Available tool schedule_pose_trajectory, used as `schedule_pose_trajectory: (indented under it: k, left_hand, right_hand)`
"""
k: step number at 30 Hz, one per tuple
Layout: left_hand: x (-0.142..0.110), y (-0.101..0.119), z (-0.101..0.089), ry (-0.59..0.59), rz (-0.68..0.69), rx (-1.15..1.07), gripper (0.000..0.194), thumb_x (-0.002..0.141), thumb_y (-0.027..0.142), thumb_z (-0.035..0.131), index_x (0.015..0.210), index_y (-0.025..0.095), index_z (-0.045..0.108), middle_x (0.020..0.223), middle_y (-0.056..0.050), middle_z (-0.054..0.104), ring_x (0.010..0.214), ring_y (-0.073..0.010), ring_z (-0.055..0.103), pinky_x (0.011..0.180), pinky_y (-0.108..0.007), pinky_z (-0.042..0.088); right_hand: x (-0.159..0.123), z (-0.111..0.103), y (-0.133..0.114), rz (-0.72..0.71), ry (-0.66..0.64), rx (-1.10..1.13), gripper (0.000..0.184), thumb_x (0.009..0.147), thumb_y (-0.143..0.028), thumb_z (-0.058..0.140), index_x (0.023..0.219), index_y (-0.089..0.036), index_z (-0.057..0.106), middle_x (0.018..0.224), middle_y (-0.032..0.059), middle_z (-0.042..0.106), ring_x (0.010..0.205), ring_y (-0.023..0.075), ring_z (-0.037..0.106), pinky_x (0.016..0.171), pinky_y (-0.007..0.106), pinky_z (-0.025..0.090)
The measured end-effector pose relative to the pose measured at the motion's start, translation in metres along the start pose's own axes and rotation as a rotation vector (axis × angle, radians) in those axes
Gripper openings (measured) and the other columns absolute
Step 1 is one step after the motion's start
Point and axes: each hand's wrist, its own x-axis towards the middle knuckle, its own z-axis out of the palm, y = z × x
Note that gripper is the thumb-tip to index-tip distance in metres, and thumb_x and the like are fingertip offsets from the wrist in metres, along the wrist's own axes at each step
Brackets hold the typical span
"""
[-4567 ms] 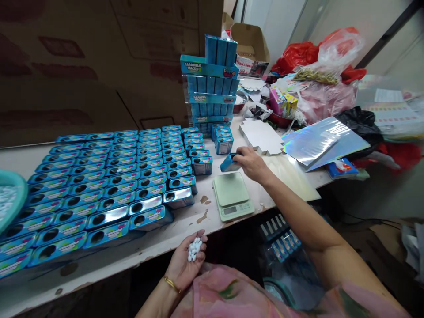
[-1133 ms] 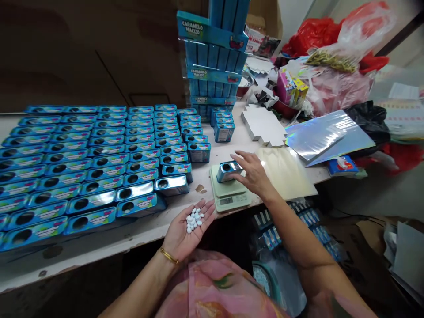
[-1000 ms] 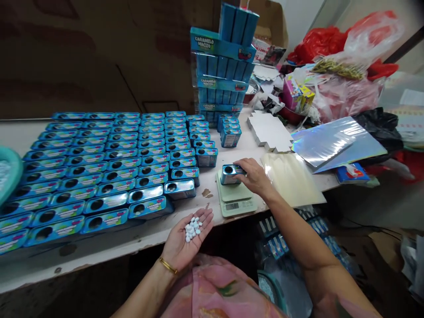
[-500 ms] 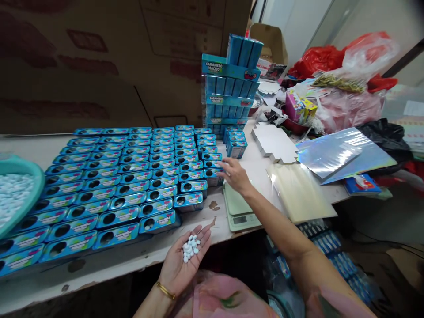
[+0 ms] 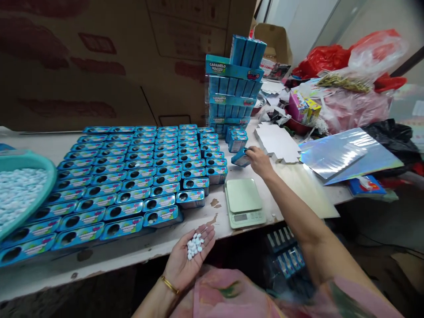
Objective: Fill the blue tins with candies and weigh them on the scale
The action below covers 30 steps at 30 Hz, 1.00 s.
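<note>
My left hand (image 5: pixel 191 254) is turned palm up in front of the table edge, with a small heap of white candies (image 5: pixel 194 246) cupped in it. My right hand (image 5: pixel 259 160) grips the end of a blue candy tin (image 5: pixel 240 157), which is tilted behind the scale. The pale green kitchen scale (image 5: pixel 245 196) has nothing on its plate; its display is too small to read. Left of the scale stand rows of upright blue tins (image 5: pixel 139 172) with round holes in their tops. A few candies show in some holes.
A turquoise basin (image 5: pixel 53 176) full of candies stands at the far left. Stacked display boxes (image 5: pixel 233 68) of tins rise at the back. To the right lie a white cardboard sheet (image 5: pixel 277 142), holographic sheets (image 5: pixel 338 150) and plastic bags (image 5: pixel 357 101).
A tin on the scale was moved left to the end of a tin row and released. My right hand then went back right and took hold of another tin. My left hand kept the candies.
</note>
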Motion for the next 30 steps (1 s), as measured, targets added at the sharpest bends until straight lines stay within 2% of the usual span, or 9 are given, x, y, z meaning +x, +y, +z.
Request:
schedule_pose_trajectory:
  k: [4,7,10,14,18,21,23,26,30]
  left_hand:
    - [0.003,-0.011,0.005,-0.05,-0.062,0.034,0.023,0.079,0.012,0.043,0.097,0.006,0.056,0.094,-0.017,0.064,0.091,-0.0242,0.059,0.081,-0.039,0.047]
    - [0.004,-0.019,0.011,-0.072,-0.097,0.062,0.022,0.079,0.013,0.043,0.096,0.006,0.056,0.094,-0.017,0.064,0.091,-0.0247,0.059,0.08,-0.038,0.047]
    - [0.003,-0.024,0.014,-0.079,-0.099,0.072,0.023,0.079,0.014,0.043,0.097,0.006,0.056,0.096,-0.018,0.064,0.094,-0.0249,0.058,0.08,-0.038,0.047]
    - [0.003,-0.029,0.012,-0.073,-0.09,0.077,0.025,0.079,0.013,0.042,0.098,0.005,0.056,0.096,-0.018,0.063,0.095,-0.0253,0.057,0.081,-0.039,0.047]
    - [0.005,-0.035,0.009,-0.082,-0.147,0.102,0.026,0.08,0.014,0.039,0.097,0.006,0.057,0.086,-0.015,0.066,0.082,-0.0215,0.062,0.073,-0.036,0.05]
    - [0.006,-0.038,0.008,-0.076,-0.202,0.109,0.025,0.08,0.014,0.039,0.096,0.006,0.058,0.095,-0.017,0.063,0.091,-0.0233,0.059,0.074,-0.035,0.05]
    - [0.007,-0.04,0.006,-0.074,-0.209,0.104,0.025,0.08,0.013,0.04,0.096,0.005,0.058,0.099,-0.018,0.062,0.096,-0.0245,0.057,0.075,-0.035,0.049]
    - [0.009,-0.042,0.005,-0.066,-0.191,0.096,0.024,0.079,0.012,0.041,0.095,0.005,0.058,0.1,-0.019,0.062,0.098,-0.026,0.056,0.077,-0.038,0.049]
    - [0.01,-0.043,0.005,-0.048,-0.172,0.082,0.025,0.078,0.012,0.042,0.095,0.004,0.058,0.104,-0.02,0.06,0.105,-0.0283,0.05,0.085,-0.041,0.045]
  right_hand:
    - [-0.046,-0.04,-0.019,-0.143,-0.063,0.071,0.019,0.084,-0.025,0.043,0.093,-0.02,0.059,0.105,0.0064,0.053,0.092,0.018,0.045,0.078,0.03,0.04]
    - [-0.07,-0.053,-0.036,-0.244,-0.137,0.071,0.019,0.083,-0.025,0.044,0.093,-0.021,0.06,0.104,0.0065,0.055,0.091,0.0183,0.046,0.078,0.031,0.04]
    - [-0.089,-0.06,-0.049,-0.244,-0.068,0.143,0.021,0.082,-0.026,0.046,0.098,-0.021,0.058,0.107,0.0073,0.055,0.096,0.0193,0.046,0.083,0.034,0.039]
    - [-0.127,-0.063,-0.084,-0.141,0.061,0.351,0.021,0.083,-0.026,0.045,0.1,-0.019,0.056,0.104,0.0078,0.056,0.096,0.0177,0.048,0.084,0.033,0.04]
    - [-0.176,-0.052,-0.136,-0.39,-0.16,0.463,0.017,0.084,-0.025,0.044,0.093,-0.019,0.056,0.09,0.0053,0.059,0.083,0.0144,0.051,0.073,0.028,0.043]
    - [-0.199,-0.043,-0.155,-0.421,-0.222,0.459,0.017,0.084,-0.027,0.043,0.088,-0.018,0.057,0.084,0.0044,0.058,0.082,0.0155,0.05,0.07,0.029,0.042]
    - [-0.204,-0.041,-0.152,-0.392,-0.223,0.479,0.018,0.084,-0.026,0.042,0.088,-0.018,0.058,0.084,0.0042,0.059,0.08,0.0152,0.05,0.069,0.028,0.043]
    - [-0.198,-0.045,-0.126,-0.296,-0.165,0.533,0.018,0.084,-0.023,0.043,0.092,-0.017,0.058,0.087,0.005,0.06,0.081,0.0141,0.051,0.072,0.027,0.044]
    - [-0.178,-0.052,-0.08,0.044,0.073,0.584,0.019,0.083,-0.02,0.044,0.096,-0.019,0.057,0.088,0.0056,0.059,0.085,0.015,0.052,0.075,0.029,0.045]
